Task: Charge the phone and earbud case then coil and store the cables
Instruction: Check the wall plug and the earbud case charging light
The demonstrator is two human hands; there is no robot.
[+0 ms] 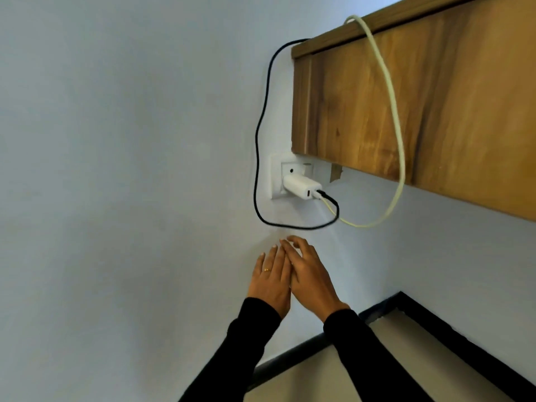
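A white charger (300, 187) is plugged into a white wall socket (278, 175) under a wooden shelf unit (420, 105). A black cable (258, 134) and a pale yellow-white cable (391, 91) both run from the charger, loop down, then climb over the top of the shelf, where their far ends are hidden. My left hand (271, 278) and my right hand (309, 275) are raised side by side just below the cable loops, fingers straight and overlapping a little, holding nothing. Phone and earbud case are out of sight.
The plain light wall (130, 169) fills the left half. A black skirting board (304, 346) runs along the floor corner at the bottom, with pale flooring (406, 358) beside it. A small cut-out shows under the shelf next to the socket.
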